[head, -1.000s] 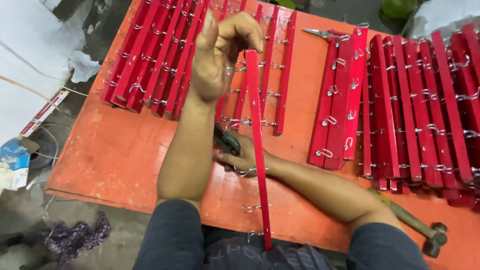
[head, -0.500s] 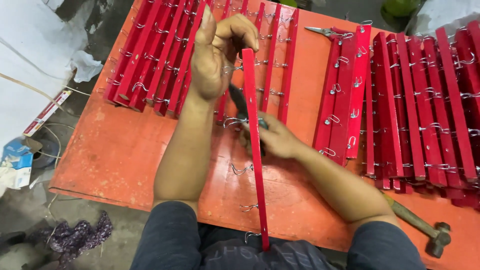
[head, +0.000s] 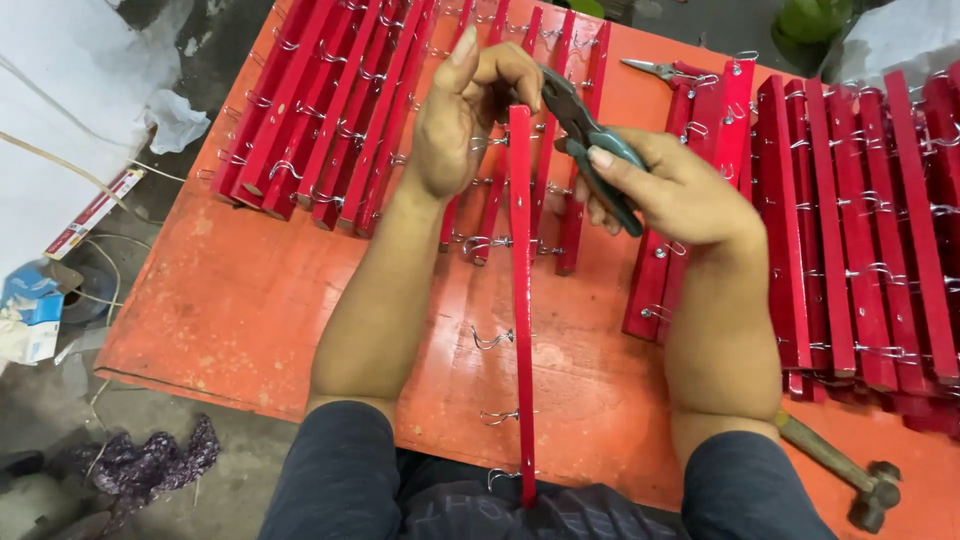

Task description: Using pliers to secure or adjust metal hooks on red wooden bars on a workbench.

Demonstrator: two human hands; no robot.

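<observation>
Head view: the left hand (head: 462, 125) has its grip pinching the top of a red wooden slat with wire hooks (head: 521, 300), held upright over the orange counter (head: 240, 300). The right hand (head: 672, 190) grips pliers (head: 590, 145), whose tip is at the slat's top. A hammer (head: 845, 470) lies near the counter's right edge.

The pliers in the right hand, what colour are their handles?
Teal-green handles on the pliers, head view.
</observation>
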